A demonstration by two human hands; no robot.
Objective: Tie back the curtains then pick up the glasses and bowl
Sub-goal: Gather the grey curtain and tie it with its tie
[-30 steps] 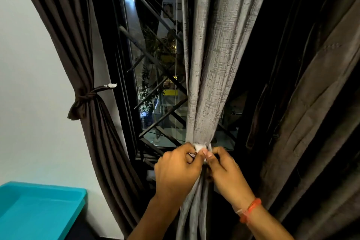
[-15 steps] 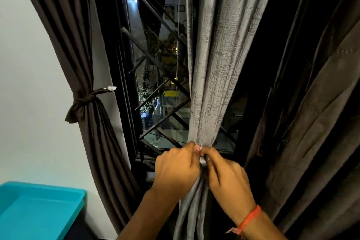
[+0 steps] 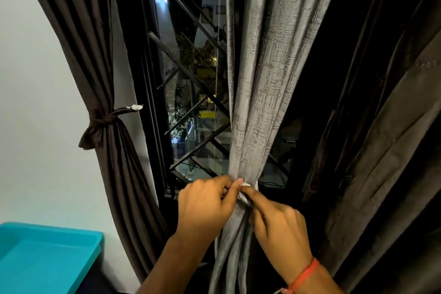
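Brown curtain (image 3: 105, 93) at left of frame already tied back. Left hand (image 3: 205, 205) and right hand (image 3: 279, 227) pinching tie (image 3: 245, 194) around grey curtain (image 3: 269, 83), centre. Glasses, bowl not showing, pickup pending.

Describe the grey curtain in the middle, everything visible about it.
The grey curtain is a textured, slightly shiny woven fabric, hanging in front of the window grille. It is gathered into vertical folds and cinched narrow low down by a pale tie, below which the folds spread again. The left hand and right hand pinch the tie against it.
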